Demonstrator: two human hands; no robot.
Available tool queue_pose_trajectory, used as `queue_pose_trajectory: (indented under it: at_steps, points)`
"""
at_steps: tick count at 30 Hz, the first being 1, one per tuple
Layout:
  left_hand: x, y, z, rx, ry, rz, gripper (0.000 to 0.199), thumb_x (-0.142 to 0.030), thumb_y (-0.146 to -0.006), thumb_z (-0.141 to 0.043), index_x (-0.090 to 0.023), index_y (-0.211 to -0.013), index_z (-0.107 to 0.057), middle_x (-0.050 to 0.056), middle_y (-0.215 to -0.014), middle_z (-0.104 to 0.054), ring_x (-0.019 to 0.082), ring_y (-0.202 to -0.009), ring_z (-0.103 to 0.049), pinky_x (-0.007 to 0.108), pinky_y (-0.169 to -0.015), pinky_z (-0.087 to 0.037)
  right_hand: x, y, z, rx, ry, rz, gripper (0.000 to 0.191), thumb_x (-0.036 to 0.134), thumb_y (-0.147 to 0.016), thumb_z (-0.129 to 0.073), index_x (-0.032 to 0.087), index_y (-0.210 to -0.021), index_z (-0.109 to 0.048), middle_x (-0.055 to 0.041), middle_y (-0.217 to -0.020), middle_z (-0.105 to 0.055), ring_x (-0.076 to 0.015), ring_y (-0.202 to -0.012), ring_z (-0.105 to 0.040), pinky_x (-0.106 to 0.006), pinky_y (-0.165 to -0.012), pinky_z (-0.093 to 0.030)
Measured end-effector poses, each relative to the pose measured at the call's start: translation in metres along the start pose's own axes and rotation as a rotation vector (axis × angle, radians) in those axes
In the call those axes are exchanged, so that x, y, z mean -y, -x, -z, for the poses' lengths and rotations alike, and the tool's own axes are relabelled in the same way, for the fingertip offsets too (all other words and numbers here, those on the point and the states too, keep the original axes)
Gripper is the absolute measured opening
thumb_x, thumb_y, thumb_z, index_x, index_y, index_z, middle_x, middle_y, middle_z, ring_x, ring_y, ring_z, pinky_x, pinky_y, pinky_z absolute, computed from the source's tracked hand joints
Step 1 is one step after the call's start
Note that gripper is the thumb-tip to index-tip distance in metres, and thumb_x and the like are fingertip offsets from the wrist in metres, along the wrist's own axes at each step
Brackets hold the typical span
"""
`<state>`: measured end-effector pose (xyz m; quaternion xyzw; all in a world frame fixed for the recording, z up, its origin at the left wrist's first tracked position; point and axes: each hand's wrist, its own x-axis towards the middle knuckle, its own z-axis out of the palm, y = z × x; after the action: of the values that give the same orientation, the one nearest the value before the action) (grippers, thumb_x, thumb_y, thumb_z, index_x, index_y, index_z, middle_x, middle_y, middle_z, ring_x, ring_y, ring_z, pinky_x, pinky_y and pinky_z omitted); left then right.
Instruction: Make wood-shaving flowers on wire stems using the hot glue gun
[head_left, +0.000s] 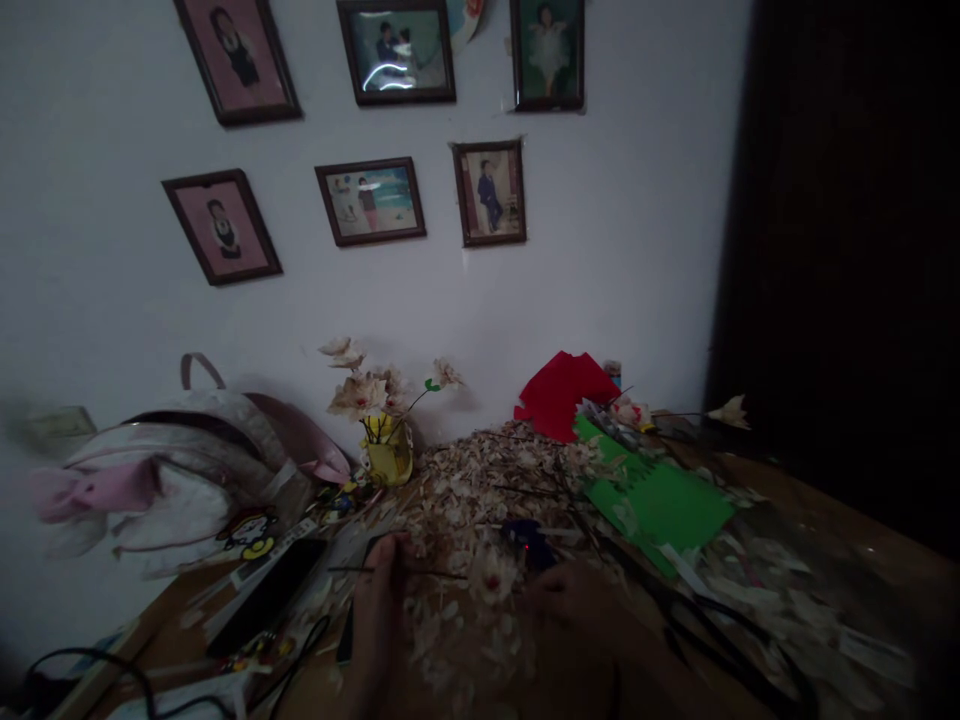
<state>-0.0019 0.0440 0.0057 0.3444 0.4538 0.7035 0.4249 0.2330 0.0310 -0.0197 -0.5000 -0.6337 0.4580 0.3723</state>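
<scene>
The left hand (379,600) pinches a thin dark stem (431,573) in closed fingers, the stem reaching toward a pale shaving flower (491,578). The dim right hand (570,600) lies just right of the flower, beside a dark blue tool (529,545) with a red light; whether its fingers grip anything cannot be told. Beyond, pale petals (480,480) heap across the wooden table (795,480), with green paper (652,510) right, a yellow vase (388,455) left and red paper (559,395) farthest.

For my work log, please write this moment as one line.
Left hand: holds stem | right hand: near flower | around: pale shavings
</scene>
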Motion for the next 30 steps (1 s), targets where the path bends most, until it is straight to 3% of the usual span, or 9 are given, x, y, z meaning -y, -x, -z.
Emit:
queue_pose_trajectory:
  at_steps: [3, 5, 10, 15, 20, 26, 30]
  points:
    - [0.005, 0.001, -0.002, 0.030, 0.096, 0.051, 0.034, -0.039, -0.054, -0.075, -0.018, -0.077, -0.063, -0.007, -0.055, -0.057, 0.009, -0.049, -0.049, 0.017, -0.043, -0.038, 0.000, -0.004, 0.014, -0.078, -0.072, 0.042, 0.030, 0.042, -0.068, -0.055, 0.018, -0.060, -0.070, 0.0011, -0.047, -0.057, -0.0097, -0.043, -0.042, -0.021, -0.045, -0.027]
    - [0.009, 0.005, -0.007, 0.120, 0.114, 0.107, 0.029, -0.032, -0.053, -0.076, -0.017, -0.074, -0.062, -0.008, -0.053, -0.055, 0.008, -0.047, -0.047, 0.017, -0.042, -0.036, 0.003, -0.004, 0.023, -0.159, -0.117, 0.063, 0.036, 0.045, -0.072, -0.050, 0.017, -0.058, -0.067, -0.0008, -0.051, -0.059, -0.0115, -0.046, -0.045, -0.022, -0.046, -0.031]
    - [0.013, 0.017, -0.013, 0.338, 0.214, 0.221, 0.024, -0.032, -0.055, -0.075, -0.016, -0.062, -0.059, -0.007, -0.052, -0.053, 0.006, -0.041, -0.042, 0.018, -0.040, -0.033, 0.012, 0.006, 0.048, -0.310, -0.181, 0.172, 0.031, 0.049, -0.062, -0.062, 0.018, -0.058, -0.067, -0.0029, -0.056, -0.063, -0.0193, -0.061, -0.056, -0.027, -0.058, -0.042]
    - [0.003, 0.026, -0.013, 0.374, 0.309, 0.285, 0.020, -0.028, -0.056, -0.075, -0.016, -0.062, -0.060, -0.004, -0.057, -0.056, 0.006, -0.049, -0.048, 0.017, -0.047, -0.038, 0.006, 0.009, 0.061, -0.443, -0.391, 0.197, 0.032, 0.049, -0.062, -0.067, 0.017, -0.060, -0.062, 0.0018, -0.056, -0.056, -0.0127, -0.056, -0.049, -0.022, -0.051, -0.037]
    - [-0.001, 0.033, -0.015, 0.417, 0.217, 0.344, 0.019, -0.028, -0.057, -0.075, -0.018, -0.068, -0.064, -0.002, -0.063, -0.060, 0.009, -0.055, -0.051, 0.019, -0.054, -0.041, 0.017, 0.010, 0.058, -0.574, -0.492, 0.105, 0.045, 0.058, -0.060, -0.064, 0.019, -0.050, -0.045, 0.0092, -0.042, -0.030, -0.0063, -0.040, -0.023, -0.021, -0.038, -0.019]
    - [0.014, 0.024, -0.014, 0.462, -0.023, 0.350, 0.028, -0.030, -0.045, -0.080, -0.017, -0.067, -0.068, 0.003, -0.070, -0.066, 0.014, -0.060, -0.056, 0.024, -0.056, -0.041, 0.025, 0.013, 0.059, -0.660, -0.501, 0.107, 0.051, 0.064, -0.053, -0.065, 0.021, -0.048, -0.038, 0.0081, -0.047, -0.030, -0.0079, -0.045, -0.027, -0.022, -0.042, -0.025]
    - [0.028, 0.034, -0.015, 0.576, -0.127, 0.389, 0.022, -0.033, -0.051, -0.076, -0.018, -0.067, -0.071, 0.002, -0.063, -0.064, 0.015, -0.054, -0.053, 0.026, -0.053, -0.040, 0.019, 0.011, 0.061, -0.744, -0.422, 0.114, 0.050, 0.064, -0.058, -0.062, 0.020, -0.051, -0.038, 0.0080, -0.050, -0.031, -0.0090, -0.050, -0.031, -0.022, -0.046, -0.028]
